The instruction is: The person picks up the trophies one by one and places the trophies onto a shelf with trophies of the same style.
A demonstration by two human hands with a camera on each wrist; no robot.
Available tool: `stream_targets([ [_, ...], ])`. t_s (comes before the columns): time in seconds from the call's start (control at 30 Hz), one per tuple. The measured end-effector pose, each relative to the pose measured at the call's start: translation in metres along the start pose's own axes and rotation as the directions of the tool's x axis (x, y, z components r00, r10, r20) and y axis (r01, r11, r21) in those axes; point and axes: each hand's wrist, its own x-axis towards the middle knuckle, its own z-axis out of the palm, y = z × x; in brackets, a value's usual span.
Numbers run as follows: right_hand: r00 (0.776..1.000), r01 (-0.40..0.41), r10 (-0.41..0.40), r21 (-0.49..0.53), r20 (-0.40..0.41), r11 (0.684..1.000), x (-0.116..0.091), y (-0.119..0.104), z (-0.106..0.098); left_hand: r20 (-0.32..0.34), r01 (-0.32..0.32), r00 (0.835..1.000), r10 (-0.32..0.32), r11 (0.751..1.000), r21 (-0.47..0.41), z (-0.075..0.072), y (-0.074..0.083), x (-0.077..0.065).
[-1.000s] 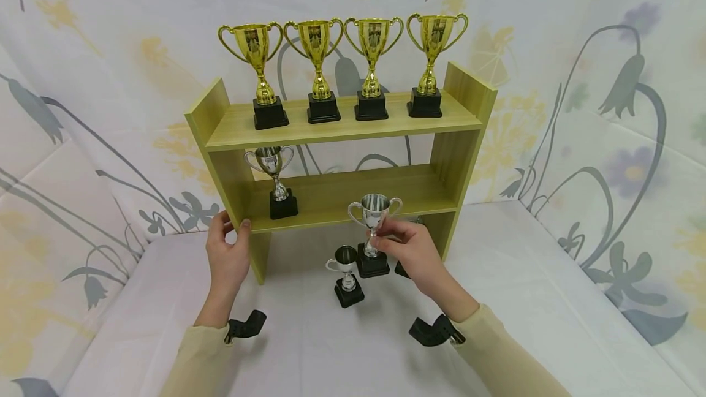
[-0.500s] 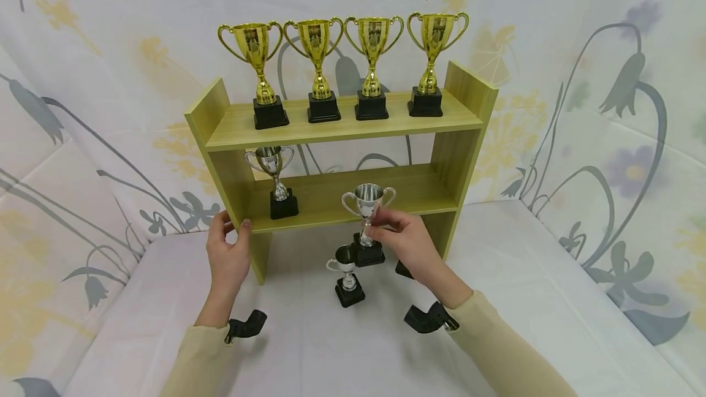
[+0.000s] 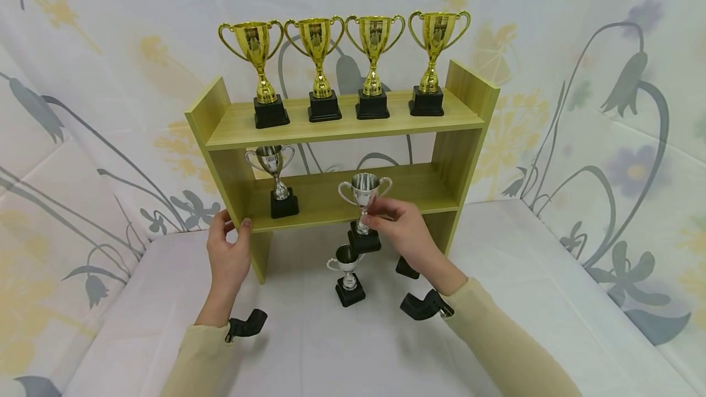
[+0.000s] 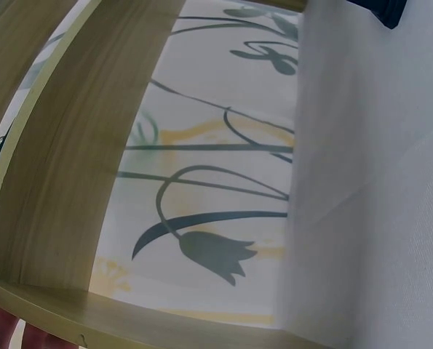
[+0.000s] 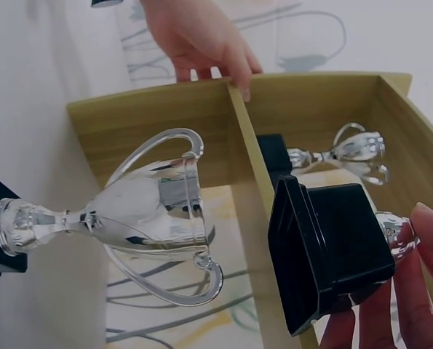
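My left hand [image 3: 227, 259] grips the left side panel of a two-tier wooden shelf [image 3: 331, 195], thumb in front and fingers behind. With my right hand [image 3: 408, 238] I pinch the stem of a silver trophy cup [image 3: 365, 187], held in the air before the middle board. Its black base [image 5: 347, 236] shows in the right wrist view, slightly tilted. Just below it, a second silver trophy [image 3: 349, 280] stands on the table. Another silver trophy [image 3: 283, 201] stands at the left end of the middle board. A further black base [image 3: 407, 269] is partly hidden behind my right wrist.
Several gold trophies [image 3: 372, 35] with black bases stand in a row on the top board. A white cloth [image 3: 309, 348] covers the table, and a flower-print cloth [image 3: 573, 78] hangs behind and at both sides.
My right hand has raised the silver trophy from beside the standing one, moving it up and slightly left toward the middle board. My left hand has stayed on the side panel.
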Motion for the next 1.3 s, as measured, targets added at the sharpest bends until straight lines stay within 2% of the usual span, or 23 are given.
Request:
stream_targets([
  [0.33,1.0,0.021,-0.02,-0.009,0.01,1.0,0.011,-0.004,0.002,0.011,0.004,1.0,-0.004,0.999,-0.034,0.0,0.001,0.0],
  [1.0,0.999,0.042,-0.042,-0.003,-0.001,0.999,0.026,-0.007,0.011,0.007,0.011,1.0,-0.011,1.0,-0.005,0.0,0.001,0.0],
  [1.3,0.997,0.069,-0.072,-0.131,-0.011,0.989,0.033,-0.008,0.015,0.002,0.003,1.0,-0.003,1.0,0.001,-0.001,0.002,0.0],
])
